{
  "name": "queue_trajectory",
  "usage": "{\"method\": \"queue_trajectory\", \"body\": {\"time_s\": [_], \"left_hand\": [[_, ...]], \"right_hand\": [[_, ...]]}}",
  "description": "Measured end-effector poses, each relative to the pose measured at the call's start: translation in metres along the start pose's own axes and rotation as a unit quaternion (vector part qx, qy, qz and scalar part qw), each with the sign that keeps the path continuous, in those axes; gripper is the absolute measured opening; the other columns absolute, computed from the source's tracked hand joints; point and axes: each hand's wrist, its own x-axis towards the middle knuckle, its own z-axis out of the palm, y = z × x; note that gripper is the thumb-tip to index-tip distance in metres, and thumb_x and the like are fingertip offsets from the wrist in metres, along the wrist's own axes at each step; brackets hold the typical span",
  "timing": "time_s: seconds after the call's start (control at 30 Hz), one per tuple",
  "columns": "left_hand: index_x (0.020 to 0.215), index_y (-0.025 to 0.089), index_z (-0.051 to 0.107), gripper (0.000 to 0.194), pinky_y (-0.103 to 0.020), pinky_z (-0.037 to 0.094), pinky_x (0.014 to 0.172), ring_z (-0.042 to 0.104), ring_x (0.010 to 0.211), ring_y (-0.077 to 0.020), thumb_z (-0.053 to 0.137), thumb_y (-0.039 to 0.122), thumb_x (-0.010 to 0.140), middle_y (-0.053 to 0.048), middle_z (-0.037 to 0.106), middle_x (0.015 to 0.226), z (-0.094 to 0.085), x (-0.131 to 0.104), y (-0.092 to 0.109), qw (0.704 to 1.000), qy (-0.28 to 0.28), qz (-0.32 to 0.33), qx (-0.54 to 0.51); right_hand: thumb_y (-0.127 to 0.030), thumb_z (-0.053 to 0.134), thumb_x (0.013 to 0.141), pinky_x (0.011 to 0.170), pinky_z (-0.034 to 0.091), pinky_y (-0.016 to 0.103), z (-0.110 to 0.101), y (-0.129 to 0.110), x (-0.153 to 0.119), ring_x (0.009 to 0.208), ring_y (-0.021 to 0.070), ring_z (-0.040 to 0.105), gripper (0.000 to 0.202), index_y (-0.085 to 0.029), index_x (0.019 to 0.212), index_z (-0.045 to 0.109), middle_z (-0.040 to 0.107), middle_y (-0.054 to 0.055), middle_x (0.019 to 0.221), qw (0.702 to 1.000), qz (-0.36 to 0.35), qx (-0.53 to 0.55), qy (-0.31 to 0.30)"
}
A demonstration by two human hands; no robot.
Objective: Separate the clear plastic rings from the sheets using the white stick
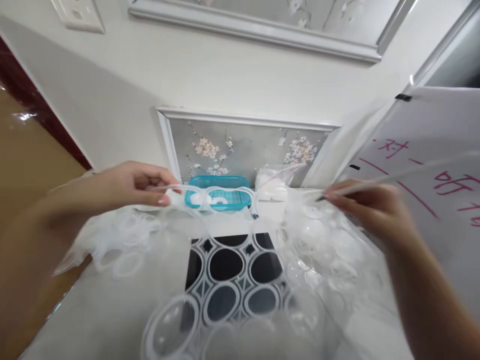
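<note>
A translucent plastic sheet patterned with white rings (pixel 245 272) hangs in front of me. My left hand (pixel 146 187) pinches its upper left edge between thumb and fingers. At the upper right, my right hand (pixel 371 205) is closed around a slim pale stick (pixel 352 189) with a dark tip, which points at the sheet's edge. Whether those fingers also grip the sheet is hard to see. Through the rings shows a black rectangular panel (pixel 227 265) on the white table. The sheet's lower part is blurred.
A turquoise basket (pixel 219 181) with white pieces inside stands by the wall, beside a clear bag of white material (pixel 272 185). Clear ringed plastic (pixel 127 245) is heaped at left, more plastic pieces (pixel 330 245) at right. A white sheet with red writing (pixel 431 200) is at right.
</note>
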Motion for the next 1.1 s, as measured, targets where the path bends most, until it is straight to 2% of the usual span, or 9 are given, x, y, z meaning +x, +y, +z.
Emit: {"method": "queue_trajectory", "body": {"time_s": [0.07, 0.13, 0.27, 0.37, 0.47, 0.53, 0.6, 0.7, 1.1], "left_hand": [[0.096, 0.021, 0.073, 0.048, -0.028, 0.048, 0.069, 0.062, 0.080, -0.0185, 0.078, 0.053, 0.060, -0.003, 0.070, 0.092, 0.019, 0.027, -0.009, 0.997, -0.072, 0.010, -0.019], [0.104, 0.019, 0.071, 0.055, -0.028, 0.048, 0.067, 0.061, 0.079, -0.0191, 0.074, 0.055, 0.063, -0.005, 0.068, 0.091, 0.038, 0.048, -0.028, 0.997, -0.072, -0.001, -0.027], [0.127, 0.014, 0.057, 0.073, -0.035, 0.054, 0.074, 0.064, 0.086, -0.0231, 0.065, 0.057, 0.070, -0.010, 0.064, 0.107, 0.078, 0.047, -0.085, 0.996, 0.075, -0.053, 0.007], [0.129, 0.016, 0.055, 0.062, -0.041, 0.053, 0.087, 0.063, 0.105, -0.0280, 0.057, 0.056, 0.082, -0.013, 0.062, 0.121, 0.118, 0.011, -0.123, 0.992, 0.088, 0.001, 0.087], [0.132, 0.019, 0.055, 0.052, -0.047, 0.044, 0.106, 0.056, 0.126, -0.0293, 0.048, 0.054, 0.094, -0.015, 0.059, 0.136, 0.167, -0.029, -0.148, 0.979, -0.028, 0.095, 0.176], [0.137, 0.019, 0.053, 0.059, -0.050, 0.038, 0.112, 0.047, 0.137, -0.0323, 0.054, 0.057, 0.092, -0.016, 0.051, 0.148, 0.195, -0.046, -0.158, 0.972, -0.067, 0.114, 0.195], [0.145, 0.018, 0.047, 0.067, -0.052, 0.032, 0.116, 0.038, 0.144, -0.0336, 0.053, 0.060, 0.093, -0.017, 0.043, 0.154, 0.215, -0.055, -0.166, 0.960, -0.087, 0.127, 0.233], [0.151, 0.017, 0.038, 0.075, -0.052, 0.024, 0.119, 0.031, 0.147, -0.0324, 0.046, 0.066, 0.094, -0.016, 0.038, 0.157, 0.227, -0.057, -0.173, 0.947, -0.094, 0.134, 0.275], [0.154, 0.016, 0.031, 0.090, -0.050, 0.013, 0.121, 0.023, 0.150, -0.0323, 0.037, 0.078, 0.090, -0.015, 0.035, 0.159, 0.232, -0.057, -0.175, 0.950, -0.093, 0.133, 0.267]], "right_hand": [[-0.040, 0.075, 0.071, 0.061, 0.052, 0.032, 0.034, 0.033, 0.028, 0.068, 0.0218, 0.067, 0.020, -0.020, 0.070, 0.075, 0.074, 0.006, 0.073, 0.996, 0.045, 0.017, -0.070], [-0.039, 0.072, 0.070, 0.061, 0.052, 0.034, 0.065, 0.069, 0.049, 0.065, 0.0237, 0.066, 0.023, -0.017, 0.067, 0.073, 0.071, 0.006, 0.065, 0.992, 0.097, -0.007, -0.076], [-0.029, 0.069, 0.069, 0.091, 0.050, 0.045, 0.123, 0.107, 0.047, 0.100, 0.0331, 0.068, 0.013, -0.018, 0.061, 0.069, 0.076, 0.011, 0.083, 0.993, 0.111, -0.026, -0.037], [-0.027, 0.062, 0.076, 0.090, 0.051, 0.044, 0.169, 0.094, 0.004, 0.094, 0.0290, 0.071, 0.015, -0.017, 0.072, 0.073, 0.077, 0.011, 0.088, 0.991, 0.108, 0.015, -0.078], [-0.032, 0.065, 0.080, 0.073, 0.056, 0.032, 0.219, 0.067, -0.051, 0.076, 0.0215, 0.072, 0.018, -0.018, 0.074, 0.074, 0.077, 0.006, 0.080, 0.974, 0.099, 0.089, -0.186], [-0.036, 0.065, 0.084, 0.069, 0.055, 0.030, 0.247, 0.053, -0.081, 0.072, 0.0198, 0.071, 0.022, -0.017, 0.079, 0.074, 0.077, 0.006, 0.079, 0.941, 0.117, 0.182, -0.259], [-0.038, 0.065, 0.085, 0.069, 0.054, 0.029, 0.267, 0.048, -0.102, 0.073, 0.0198, 0.071, 0.023, -0.017, 0.082, 0.073, 0.076, 0.006, 0.081, 0.921, 0.130, 0.231, -0.286], [-0.037, 0.066, 0.086, 0.073, 0.054, 0.031, 0.279, 0.052, -0.118, 0.079, 0.0216, 0.072, 0.021, -0.017, 0.083, 0.073, 0.077, 0.008, 0.085, 0.929, 0.136, 0.212, -0.270], [-0.030, 0.066, 0.089, 0.081, 0.056, 0.037, 0.275, 0.055, -0.125, 0.083, 0.0232, 0.072, 0.013, -0.020, 0.087, 0.074, 0.077, 0.007, 0.090, 0.946, 0.083, 0.143, -0.280]]}}
